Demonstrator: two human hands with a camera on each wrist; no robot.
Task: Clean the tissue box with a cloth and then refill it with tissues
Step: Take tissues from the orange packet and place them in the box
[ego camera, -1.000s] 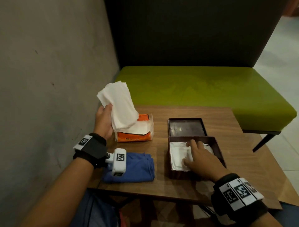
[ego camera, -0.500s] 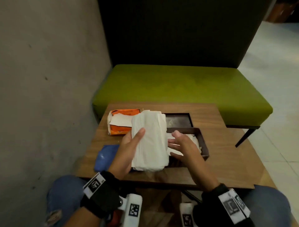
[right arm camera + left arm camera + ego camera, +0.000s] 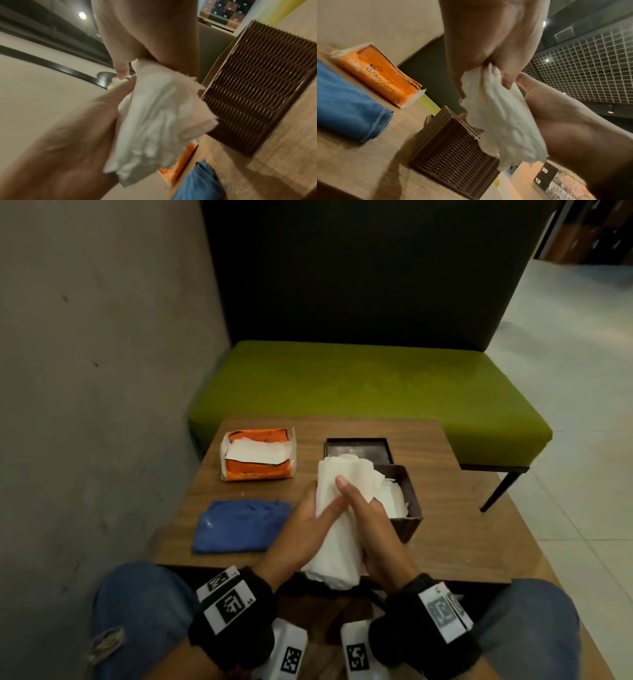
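A thick stack of white tissues [image 3: 339, 529] is held upright between both hands over the table's near edge. My left hand [image 3: 318, 501] grips its left side, thumb across the front. My right hand [image 3: 356, 494] clasps the right side, index finger lying along the top. In the wrist views the tissues [image 3: 501, 121] [image 3: 159, 121] stick out from between the fingers. Just behind stands the open brown tissue box [image 3: 411, 508] with white tissues inside. Its lid [image 3: 356, 448] lies behind it. The blue cloth [image 3: 239, 525] lies folded at the left.
An orange tissue pack [image 3: 258, 453], torn open, sits at the table's far left. The wooden table [image 3: 462, 508] meets a grey wall on the left. A green bench [image 3: 359, 381] runs behind it. My knees in jeans are under the near edge.
My left hand carried the tissue stack from above the orange pack to in front of the box. My right hand left the tissues in the box and took hold of the stack.
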